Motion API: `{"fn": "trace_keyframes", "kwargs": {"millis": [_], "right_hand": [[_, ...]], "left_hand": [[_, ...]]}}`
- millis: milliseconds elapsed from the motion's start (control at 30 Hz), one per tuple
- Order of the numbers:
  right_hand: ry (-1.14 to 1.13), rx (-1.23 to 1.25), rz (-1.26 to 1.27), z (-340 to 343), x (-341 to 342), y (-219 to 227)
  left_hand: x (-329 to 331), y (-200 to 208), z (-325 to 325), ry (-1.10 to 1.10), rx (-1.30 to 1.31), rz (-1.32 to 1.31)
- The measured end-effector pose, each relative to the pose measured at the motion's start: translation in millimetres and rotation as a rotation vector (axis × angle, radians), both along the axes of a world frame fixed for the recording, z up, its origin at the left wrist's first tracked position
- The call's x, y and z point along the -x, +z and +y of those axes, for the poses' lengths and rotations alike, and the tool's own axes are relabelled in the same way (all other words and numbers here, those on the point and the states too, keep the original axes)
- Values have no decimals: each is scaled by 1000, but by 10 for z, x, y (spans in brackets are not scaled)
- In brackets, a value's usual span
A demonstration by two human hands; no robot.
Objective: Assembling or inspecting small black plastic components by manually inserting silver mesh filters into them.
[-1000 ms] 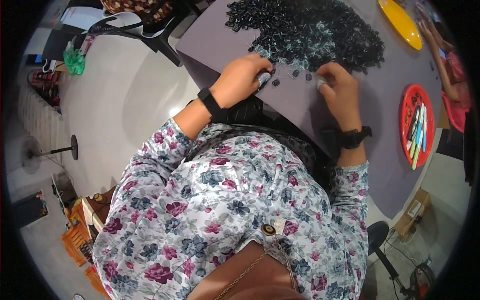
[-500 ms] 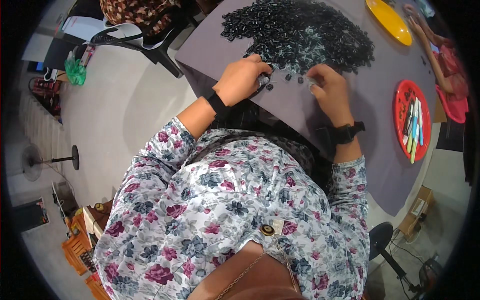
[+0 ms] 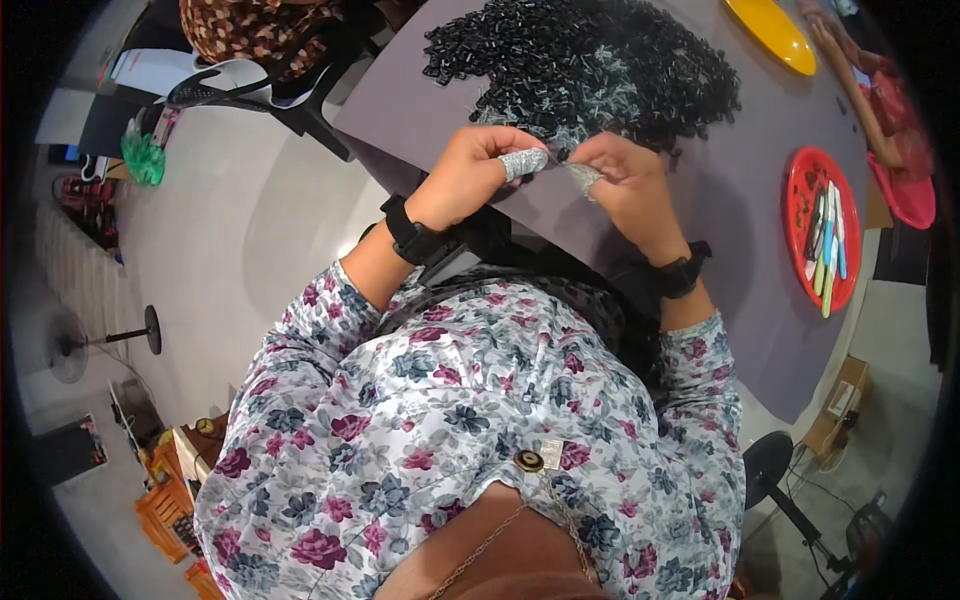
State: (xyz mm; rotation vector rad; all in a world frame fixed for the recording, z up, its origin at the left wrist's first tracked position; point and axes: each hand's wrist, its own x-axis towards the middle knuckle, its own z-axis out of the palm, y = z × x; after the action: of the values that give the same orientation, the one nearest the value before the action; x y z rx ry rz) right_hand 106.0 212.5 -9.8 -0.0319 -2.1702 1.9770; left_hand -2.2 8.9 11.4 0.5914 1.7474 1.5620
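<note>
My left hand (image 3: 465, 178) and my right hand (image 3: 630, 185) meet over the table's near edge, fingertips almost touching. Both thumbs are wrapped in pale grey tape. The left fingers are closed in a pinch, with small black pieces (image 3: 520, 181) showing beneath the thumb. My right hand pinches as well; whatever lies in its fingertips is too small and covered to name. Just beyond the hands spreads a big heap of small black plastic pieces (image 3: 690, 85), with thin clear-whitish slivers (image 3: 598, 85) mixed in at its middle.
On the grey-covered table (image 3: 740, 200) a red plate (image 3: 797, 235) to the right holds several knives and black bits. A yellow plate (image 3: 770, 35) lies at the far right, near another person's arm (image 3: 850, 85). A black chair (image 3: 315, 100) stands beyond the left edge.
My hands were apart, the left over the heap's near edge and the right beside it. Now they have come together, fingertips meeting. The whole view has shifted slightly.
</note>
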Motion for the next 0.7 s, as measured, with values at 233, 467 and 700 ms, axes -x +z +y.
{"fn": "trace_keyframes", "kwargs": {"millis": [233, 467, 700], "right_hand": [[31, 55, 59, -28, -1, -25], [26, -2, 80, -39, 0, -2], [52, -117, 87, -105, -19, 68]], "left_hand": [[-63, -99, 100, 4, -68, -200], [-68, -73, 82, -132, -36, -30], [-119, -109, 67, -100, -33, -84]]}}
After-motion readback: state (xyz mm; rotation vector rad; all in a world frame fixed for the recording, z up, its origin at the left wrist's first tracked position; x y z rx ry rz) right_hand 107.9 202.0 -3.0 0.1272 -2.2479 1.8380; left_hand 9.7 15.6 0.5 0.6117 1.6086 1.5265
